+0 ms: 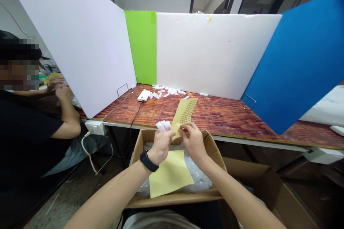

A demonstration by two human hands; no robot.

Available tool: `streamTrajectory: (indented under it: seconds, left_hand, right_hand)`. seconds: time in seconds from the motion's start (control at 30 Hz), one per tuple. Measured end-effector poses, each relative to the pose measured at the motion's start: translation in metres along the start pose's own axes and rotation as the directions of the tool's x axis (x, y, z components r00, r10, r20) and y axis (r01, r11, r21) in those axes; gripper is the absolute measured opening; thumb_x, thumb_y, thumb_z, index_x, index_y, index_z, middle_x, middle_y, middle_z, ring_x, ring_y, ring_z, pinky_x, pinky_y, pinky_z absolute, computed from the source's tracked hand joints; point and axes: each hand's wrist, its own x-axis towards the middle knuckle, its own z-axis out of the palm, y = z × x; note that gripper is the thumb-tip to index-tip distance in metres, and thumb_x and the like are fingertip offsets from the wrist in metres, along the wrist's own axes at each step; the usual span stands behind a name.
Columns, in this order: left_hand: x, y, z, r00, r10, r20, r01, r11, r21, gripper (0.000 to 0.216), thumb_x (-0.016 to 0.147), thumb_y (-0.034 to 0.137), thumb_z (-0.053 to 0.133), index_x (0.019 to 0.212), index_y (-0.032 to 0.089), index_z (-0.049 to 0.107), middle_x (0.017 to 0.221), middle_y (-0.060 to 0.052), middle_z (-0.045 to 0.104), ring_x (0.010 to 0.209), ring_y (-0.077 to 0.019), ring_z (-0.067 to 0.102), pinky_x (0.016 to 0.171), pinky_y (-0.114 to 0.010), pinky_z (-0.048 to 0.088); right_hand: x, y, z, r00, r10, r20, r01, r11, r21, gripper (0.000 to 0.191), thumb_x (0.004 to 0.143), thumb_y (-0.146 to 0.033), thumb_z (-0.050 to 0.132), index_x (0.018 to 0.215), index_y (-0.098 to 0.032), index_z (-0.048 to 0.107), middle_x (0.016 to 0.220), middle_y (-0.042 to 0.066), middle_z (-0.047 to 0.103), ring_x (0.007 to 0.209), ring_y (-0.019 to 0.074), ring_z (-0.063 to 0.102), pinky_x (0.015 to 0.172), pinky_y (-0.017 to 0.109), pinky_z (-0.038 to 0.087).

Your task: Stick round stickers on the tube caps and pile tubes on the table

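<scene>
My left hand [161,145], with a black band on its wrist, is closed around several small clear plastic pieces [163,125] that stick up above the fingers. It also pinches the lower edge of a yellow sticker sheet [185,112] covered in small dots. My right hand [192,139] pinches at the same lower edge of the sheet, right next to the left hand. Both hands hover over an open cardboard box [139,143] holding a plain yellow sheet [169,173] on clear plastic bags.
More clear plastic pieces [165,91] and a white device [143,95] with a black cable lie on the wooden table [225,114]. White, green and blue boards [301,61] fence the table. A person in black sits at the left. A second cardboard box [279,193] stands at the right.
</scene>
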Motion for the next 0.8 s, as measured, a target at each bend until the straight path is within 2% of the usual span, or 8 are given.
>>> streamTrajectory:
  seconds: [0.17, 0.4, 0.53, 0.63, 0.8]
  left_hand:
    - [-0.003, -0.004, 0.001, 0.997, 0.070, -0.023, -0.069, 0.995, 0.067, 0.012, 0.048, 0.006, 0.051, 0.055, 0.014, 0.045, 0.050, 0.007, 0.041, 0.043, -0.0032, 0.034, 0.041, -0.017, 0.025]
    - [-0.004, -0.004, -0.001, 0.994, 0.096, 0.057, -0.098, 0.995, 0.029, 0.022, 0.047, 0.004, 0.049, 0.065, 0.012, 0.060, 0.064, 0.002, 0.058, 0.059, -0.0100, 0.053, 0.055, -0.020, 0.041]
    - [-0.003, -0.004, -0.001, 0.999, 0.003, -0.045, -0.001, 0.999, 0.055, 0.018, 0.045, 0.003, 0.049, 0.060, 0.012, 0.056, 0.058, 0.003, 0.055, 0.051, -0.0073, 0.049, 0.045, -0.017, 0.034]
    - [-0.002, -0.003, -0.002, 0.990, -0.071, -0.123, 0.085, 0.991, 0.107, 0.014, 0.045, 0.003, 0.049, 0.055, 0.012, 0.051, 0.052, 0.004, 0.048, 0.043, -0.0047, 0.040, 0.039, -0.017, 0.027]
    - [0.004, -0.004, -0.003, 0.989, -0.111, -0.102, 0.123, 0.985, 0.121, 0.017, 0.046, 0.004, 0.050, 0.061, 0.011, 0.053, 0.058, 0.002, 0.053, 0.047, -0.0064, 0.044, 0.039, -0.017, 0.028]
  right_hand:
    - [0.001, 0.005, 0.002, 0.994, 0.047, 0.102, -0.045, 0.999, -0.019, 0.013, 0.075, -0.011, 0.049, 0.070, -0.017, 0.059, 0.075, 0.004, 0.055, 0.069, 0.0165, 0.054, 0.065, 0.030, 0.045]
    - [0.004, 0.012, 0.003, 0.958, 0.212, 0.191, -0.224, 0.974, 0.043, 0.005, 0.069, -0.012, 0.055, 0.066, -0.016, 0.055, 0.067, 0.002, 0.057, 0.064, 0.0161, 0.054, 0.061, 0.029, 0.045]
    - [0.000, 0.013, 0.005, 0.977, 0.161, 0.142, -0.168, 0.985, 0.037, 0.007, 0.070, -0.013, 0.055, 0.075, -0.015, 0.059, 0.077, 0.005, 0.058, 0.066, 0.0157, 0.054, 0.065, 0.030, 0.045]
    - [-0.004, 0.012, 0.006, 0.982, 0.114, 0.152, -0.114, 0.993, -0.009, 0.011, 0.073, -0.012, 0.051, 0.073, -0.017, 0.061, 0.076, 0.005, 0.057, 0.068, 0.0163, 0.054, 0.065, 0.029, 0.043]
    - [-0.003, 0.012, 0.007, 0.985, 0.110, 0.130, -0.103, 0.993, -0.063, 0.011, 0.073, -0.013, 0.050, 0.065, -0.017, 0.056, 0.070, 0.003, 0.055, 0.067, 0.0159, 0.052, 0.063, 0.027, 0.041]
